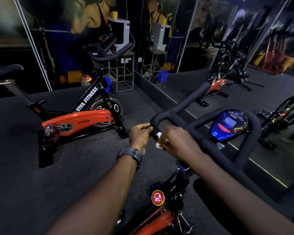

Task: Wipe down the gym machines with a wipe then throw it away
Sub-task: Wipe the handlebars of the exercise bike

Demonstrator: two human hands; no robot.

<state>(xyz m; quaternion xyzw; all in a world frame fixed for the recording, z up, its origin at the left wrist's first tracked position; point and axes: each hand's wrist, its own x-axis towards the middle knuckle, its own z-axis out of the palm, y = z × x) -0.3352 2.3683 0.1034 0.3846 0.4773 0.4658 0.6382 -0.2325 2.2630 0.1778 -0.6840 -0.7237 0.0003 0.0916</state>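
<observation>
At centre frame, a person's two bare hands meet on the black foam-padded handlebar [185, 102] of a red-and-black exercise bike [159, 216], which runs from the bottom edge up to mid-frame. The right hand [176, 141] is curled around a crumpled white wipe [159, 139], holding it against the bar's left bend — the wipe shows as white scraps between the fingers and at the heel of the hand. The left hand [139, 136], a dark grey wristwatch [130, 154] on its wrist, grips the same bar just to the left, fingertips pinched over the foam.

Right of the hands, inside the handlebar loop, sits a glossy blue-and-black console with a small screen [227, 123]. Below, near the bottom centre, a round red stop knob [157, 197] lettered "PRESS TO STOP" tops the bike's frame.

At left of frame stands a second spin bike with an orange-red chain cover [80, 118] — "VIVA FITNESS" in white along its black down tube — on the dark rubber floor [24, 167]. Behind it, upper centre, a grey box-shaped unit [121, 33] rests on a metal-frame stand [124, 72]. Mirror panels [210, 39] fill the upper right.
</observation>
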